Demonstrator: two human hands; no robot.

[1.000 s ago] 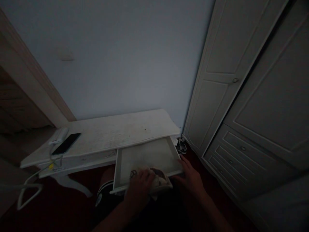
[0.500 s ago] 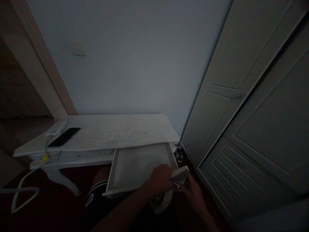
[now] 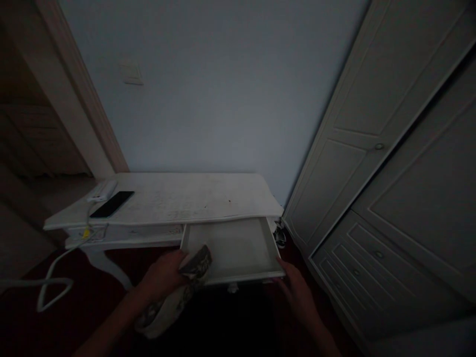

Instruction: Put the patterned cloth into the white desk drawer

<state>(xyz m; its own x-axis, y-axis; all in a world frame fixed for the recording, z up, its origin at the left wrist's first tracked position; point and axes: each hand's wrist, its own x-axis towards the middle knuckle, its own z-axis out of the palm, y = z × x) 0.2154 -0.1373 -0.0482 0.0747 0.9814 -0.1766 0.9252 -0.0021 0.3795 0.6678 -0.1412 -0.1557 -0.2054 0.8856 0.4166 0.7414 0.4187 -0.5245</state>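
Note:
A patterned, pale and dark cloth [image 3: 169, 307] hangs from my left hand [image 3: 167, 272], whose fingers are closed around it. That hand is at the front left corner of a pulled-out white drawer [image 3: 245, 243], and part of the cloth lies over the drawer's edge. The drawer's left front corner is hidden behind cloth and hand. On the other side, my right hand [image 3: 293, 282] grips the front right corner of the drawer, thumb below and fingers at the side. A small knob [image 3: 232, 287] shows on the drawer's front.
The drawer belongs to a white table [image 3: 193, 193] against a pale wall. A phone [image 3: 112, 204] and a white box-shaped device [image 3: 102, 190] with a cable [image 3: 55, 263] are at its left end. A wardrobe [image 3: 345, 163] stands on the right, with a shoe [image 3: 280, 236] between.
My left hand has carried the cloth leftward, from the drawer's front right corner to its left one. My right hand has come off the cloth and now grips the drawer's right corner.

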